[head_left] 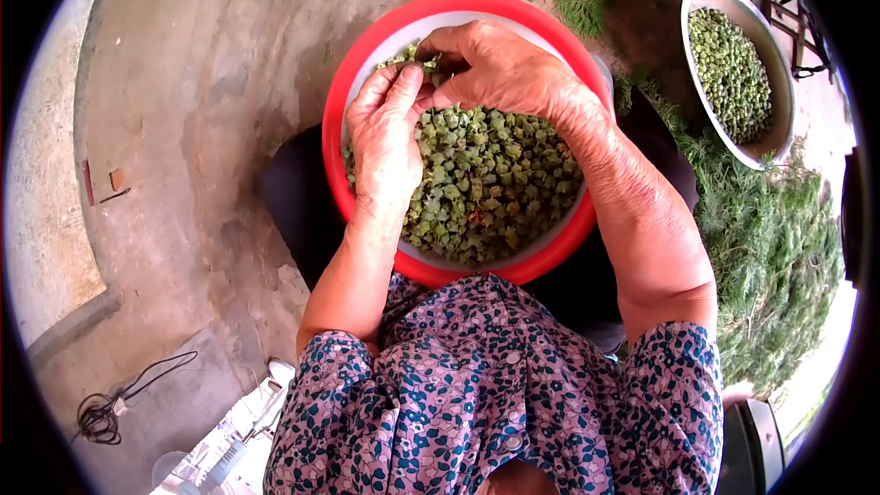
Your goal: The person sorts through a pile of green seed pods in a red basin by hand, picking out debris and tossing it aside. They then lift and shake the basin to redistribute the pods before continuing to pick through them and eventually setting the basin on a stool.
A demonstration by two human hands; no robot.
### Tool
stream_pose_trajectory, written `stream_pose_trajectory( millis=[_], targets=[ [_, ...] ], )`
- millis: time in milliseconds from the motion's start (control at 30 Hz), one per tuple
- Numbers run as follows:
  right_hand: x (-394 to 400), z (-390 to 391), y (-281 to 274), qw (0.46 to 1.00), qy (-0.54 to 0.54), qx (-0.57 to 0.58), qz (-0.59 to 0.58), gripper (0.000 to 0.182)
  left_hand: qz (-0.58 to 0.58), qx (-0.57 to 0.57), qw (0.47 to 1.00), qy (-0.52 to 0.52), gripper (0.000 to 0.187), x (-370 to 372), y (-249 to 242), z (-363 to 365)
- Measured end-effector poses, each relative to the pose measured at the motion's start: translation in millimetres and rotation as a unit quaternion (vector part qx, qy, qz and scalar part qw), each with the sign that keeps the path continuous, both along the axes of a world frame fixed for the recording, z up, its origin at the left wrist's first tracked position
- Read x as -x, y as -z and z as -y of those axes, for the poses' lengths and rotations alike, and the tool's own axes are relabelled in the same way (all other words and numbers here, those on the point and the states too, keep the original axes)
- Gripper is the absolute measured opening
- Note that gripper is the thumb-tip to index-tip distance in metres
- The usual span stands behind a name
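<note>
A red-rimmed basin [359, 55] with a pale inside rests on my lap, filled with small green, husk-like pods [490, 174]. Over its far left part my two hands come together, fingertips nearly touching. My left hand [387, 133] is closed, thumb against the bent fingers. Beside it, my right hand [504, 69] is curled with thumb and fingers drawn in a pinch. Whatever is between the fingertips is too small and covered to make out. More green pods show just behind the fingers.
A metal bowl [777, 128] of similar green pods stands at the upper right. Cut feathery greenery [770, 266] lies on the ground to the right. At the lower left are a coiled black cable [99, 422] and a white plastic sheet or bag [243, 445]. Part of another person appears top right.
</note>
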State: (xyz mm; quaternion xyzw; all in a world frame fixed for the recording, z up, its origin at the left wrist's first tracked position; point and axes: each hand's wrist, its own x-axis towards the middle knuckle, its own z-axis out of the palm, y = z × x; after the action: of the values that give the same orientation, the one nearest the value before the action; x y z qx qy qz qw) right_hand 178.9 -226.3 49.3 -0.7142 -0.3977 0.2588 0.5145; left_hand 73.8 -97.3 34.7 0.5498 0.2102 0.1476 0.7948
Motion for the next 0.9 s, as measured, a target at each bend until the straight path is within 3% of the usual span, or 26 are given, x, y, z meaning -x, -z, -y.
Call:
stream_pose_trajectory(
  millis=[100, 167, 200, 300, 367, 600, 700, 767, 800, 833, 900],
  targets=[
    [3.1, -2.8, 6.4, 0.998, 0.027, 0.021, -0.047, 0.044, -0.017, -0.011, 1.0, 0.004, 0.011, 2.3, 6.5, -8.6],
    [0.8, 0.1, 2.6, 1.0, 0.012, 0.006, 0.01, 0.038, -0.011, -0.02, 1.0, 0.004, 0.013, 3.3, 4.9, -12.5],
    [2.3, 1.4, -2.9, 0.995, 0.026, 0.046, 0.086, 0.032, -0.024, -0.037, 0.999, -0.015, 0.013, 4.8, 2.9, -17.3],
    [-5.0, 4.5, 14.2, 0.984, 0.013, 0.065, 0.166, 0.032, -0.046, -0.137, 0.987, -0.076, 0.014, 11.8, -1.5, -40.6],
    [-5.9, 7.7, 12.5, 0.987, 0.015, 0.088, 0.131, 0.032, -0.034, -0.151, 0.976, -0.153, 0.007, 15.7, 2.0, -69.3],
    [-20.4, 18.6, 5.9, 0.984, 0.088, 0.017, 0.156, 0.025, -0.098, -0.349, 0.885, -0.293, 0.025, 19.8, 2.4, -117.4],
    [-19.8, 19.7, 1.6, 0.975, 0.129, 0.023, 0.181, 0.025, -0.082, -0.464, 0.866, -0.169, 0.013, 11.5, -4.3, -84.0],
    [-22.2, 19.5, 2.4, 0.971, 0.132, 0.013, 0.198, 0.025, -0.061, -0.466, 0.882, -0.028, 0.009, 4.5, 9.8, -50.5],
    [-22.9, 19.2, 2.5, 0.972, 0.136, 0.012, 0.19, 0.025, -0.047, -0.567, 0.821, 0.044, 0.011, -0.2, 4.6, -25.9],
    [-23.4, 19.4, 3.2, 0.973, 0.14, 0.011, 0.182, 0.025, 0.036, -0.684, 0.723, 0.091, 0.016, -7.7, 16.4, -15.7],
    [-23.7, 19.9, 5.6, 0.971, 0.148, 0.014, 0.189, 0.025, 0.021, -0.665, 0.725, 0.177, 0.011, -9.2, 32.7, 10.1]
  ],
)
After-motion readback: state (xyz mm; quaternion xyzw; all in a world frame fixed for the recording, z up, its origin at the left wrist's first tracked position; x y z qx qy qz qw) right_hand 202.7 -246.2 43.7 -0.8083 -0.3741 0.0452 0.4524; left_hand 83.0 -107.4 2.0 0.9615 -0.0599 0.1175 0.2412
